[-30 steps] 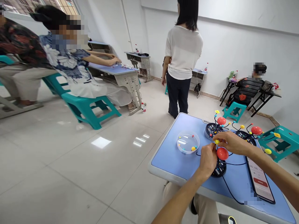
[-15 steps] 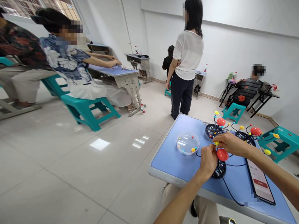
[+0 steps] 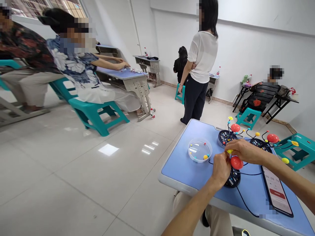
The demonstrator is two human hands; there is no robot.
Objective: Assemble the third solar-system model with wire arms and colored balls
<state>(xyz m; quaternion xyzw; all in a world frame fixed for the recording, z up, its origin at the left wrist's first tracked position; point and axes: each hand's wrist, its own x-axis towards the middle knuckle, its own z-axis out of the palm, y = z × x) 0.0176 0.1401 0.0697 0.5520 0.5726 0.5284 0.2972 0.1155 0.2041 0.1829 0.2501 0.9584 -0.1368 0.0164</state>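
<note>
A small planet model stands before me: a round black base (image 3: 233, 180), a large red ball (image 3: 236, 162) above it and thin black wires (image 3: 242, 200) curving outward. My right hand (image 3: 247, 152) pinches a small yellow ball (image 3: 229, 151) left of and above the red one. Just below, my left hand (image 3: 221, 167) is closed, its fingertips against the yellow ball's underside, where a wire's end seems to be; the fingers mostly hide it. Another yellow ball (image 3: 285, 160) tops a wire at right. Two similar models, one with a red ball (image 3: 235, 127), another with a red ball (image 3: 273, 138), stand behind my hands.
A clear round dish (image 3: 200, 150) with several small coloured balls sits on the blue table (image 3: 176, 165). A phone (image 3: 277, 193) showing a timer lies at right. A teal stool (image 3: 299, 147) stands beyond the table. A person in white (image 3: 204, 55) stands ahead; others sit at desks.
The whole view has shifted slightly to the right. Both hands keep their pinch at the yellow ball, with hardly any movement relative to the model.
</note>
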